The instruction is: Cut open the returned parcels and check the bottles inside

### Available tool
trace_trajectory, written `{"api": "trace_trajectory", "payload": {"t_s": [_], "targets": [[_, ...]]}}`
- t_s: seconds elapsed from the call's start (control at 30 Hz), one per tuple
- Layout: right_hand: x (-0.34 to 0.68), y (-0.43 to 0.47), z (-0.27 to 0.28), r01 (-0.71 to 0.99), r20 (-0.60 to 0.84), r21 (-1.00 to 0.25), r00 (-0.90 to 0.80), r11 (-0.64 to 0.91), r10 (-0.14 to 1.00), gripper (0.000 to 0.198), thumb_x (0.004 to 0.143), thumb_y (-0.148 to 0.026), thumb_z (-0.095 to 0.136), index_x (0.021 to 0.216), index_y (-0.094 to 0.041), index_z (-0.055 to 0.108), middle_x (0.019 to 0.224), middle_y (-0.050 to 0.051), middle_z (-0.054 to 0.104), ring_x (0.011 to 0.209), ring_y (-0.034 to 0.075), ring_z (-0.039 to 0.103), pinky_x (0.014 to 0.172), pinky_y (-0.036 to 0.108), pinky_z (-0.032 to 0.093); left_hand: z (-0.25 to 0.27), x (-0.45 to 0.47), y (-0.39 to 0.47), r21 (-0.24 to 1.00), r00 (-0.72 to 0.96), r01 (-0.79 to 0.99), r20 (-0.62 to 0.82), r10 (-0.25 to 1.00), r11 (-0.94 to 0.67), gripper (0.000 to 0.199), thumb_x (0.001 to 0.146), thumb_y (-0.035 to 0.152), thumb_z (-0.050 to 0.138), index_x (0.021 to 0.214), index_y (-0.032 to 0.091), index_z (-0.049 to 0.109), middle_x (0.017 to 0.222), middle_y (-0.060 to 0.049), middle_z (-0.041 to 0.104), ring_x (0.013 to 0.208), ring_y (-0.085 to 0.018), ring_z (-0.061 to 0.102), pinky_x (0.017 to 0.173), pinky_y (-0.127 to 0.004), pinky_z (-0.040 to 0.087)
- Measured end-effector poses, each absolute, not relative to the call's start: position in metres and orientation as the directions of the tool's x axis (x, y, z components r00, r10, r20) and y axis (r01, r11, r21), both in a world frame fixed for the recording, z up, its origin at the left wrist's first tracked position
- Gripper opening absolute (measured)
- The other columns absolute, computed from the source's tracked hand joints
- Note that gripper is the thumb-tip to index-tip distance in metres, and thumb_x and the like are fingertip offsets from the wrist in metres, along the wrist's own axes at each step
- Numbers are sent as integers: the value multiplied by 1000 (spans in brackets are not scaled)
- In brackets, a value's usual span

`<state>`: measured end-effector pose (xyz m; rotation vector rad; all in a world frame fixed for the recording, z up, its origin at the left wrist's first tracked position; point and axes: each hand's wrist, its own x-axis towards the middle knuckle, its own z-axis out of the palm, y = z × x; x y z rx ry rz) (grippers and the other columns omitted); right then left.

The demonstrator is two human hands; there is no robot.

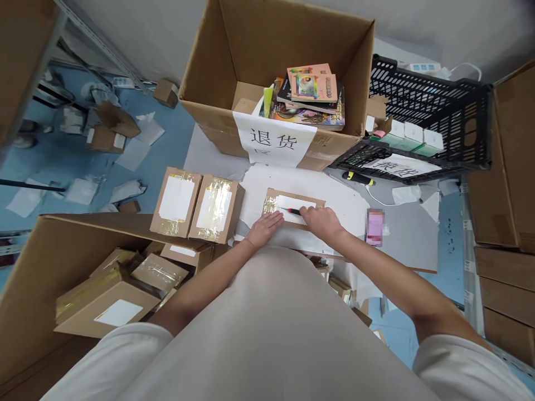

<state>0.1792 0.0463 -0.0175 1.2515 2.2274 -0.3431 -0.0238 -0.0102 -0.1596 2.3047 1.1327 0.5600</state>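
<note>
A small taped cardboard box (298, 219) with a white label lies on the white-covered table in front of me. My left hand (266, 228) rests on its near left corner, fingers stretched out and flat. Closed around a slim black-and-red knife (295, 211), my right hand (321, 221) is over the box's right half. The knife's thin pale tip points left, over the label near the clear tape; whether it touches the surface cannot be made out. Two larger taped boxes with white labels, a left one (175, 200) and a right one (215, 209), stand to the left.
Behind the work is a big open carton (213, 120) with books (313, 89) in it. A black plastic crate (460, 122) holds small boxes. On the table's right lie a yellow-and-black cutter (358, 178) and a phone (375, 227). Another carton (25, 289) at lower left contains several parcels.
</note>
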Motion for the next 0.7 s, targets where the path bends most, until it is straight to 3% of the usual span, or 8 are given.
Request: {"api": "trace_trajectory", "payload": {"t_s": [0.3,0.4,0.5,0.57,0.63,0.7], "targets": [[274,17,5,890,-659,224,-163,398,734,32,88,-4,32,109,-15,54,91,15,68,81,27,69,65,32,43,-160,-20,-8,617,566,614,89,819,-492,45,89,6,31,125,18,55,130,-10,57,132,-21,42,111,-46,35],[298,4,6,898,-650,222,-154,380,744,28,91,-10,33,109,-18,53,91,13,67,77,26,69,62,31,41,-159,-17,-6,612,579,613,83,811,-500,48,87,5,31,126,18,54,130,-11,57,132,-21,42,111,-48,35],[327,-9,4,935,-625,108,-201,338,755,22,94,-24,36,108,-22,53,94,10,68,78,24,67,59,29,40,-155,-15,-6,596,584,624,73,808,-505,48,86,4,31,125,17,55,129,-11,58,131,-22,44,110,-47,35],[348,-20,-1,973,-576,9,-185,233,796,22,94,-32,38,108,-25,54,95,8,68,78,23,66,58,28,40,-148,-13,-5,574,580,646,59,813,-503,47,86,5,32,123,18,57,128,-11,59,129,-22,45,109,-45,35],[364,-32,-14,990,-505,-142,-96,27,858,26,93,-37,38,110,-25,53,89,7,68,73,21,64,58,29,41,-137,-10,-3,545,572,675,41,819,-498,42,88,9,34,122,18,58,127,-11,60,127,-23,48,108,-44,35],[365,-45,-35,892,-477,-394,6,-220,879,32,91,-41,38,113,-22,52,81,6,66,62,18,61,56,28,44,-123,-6,4,511,562,705,18,827,-491,36,89,17,41,121,20,57,124,-12,61,123,-25,51,107,-45,34]]}}
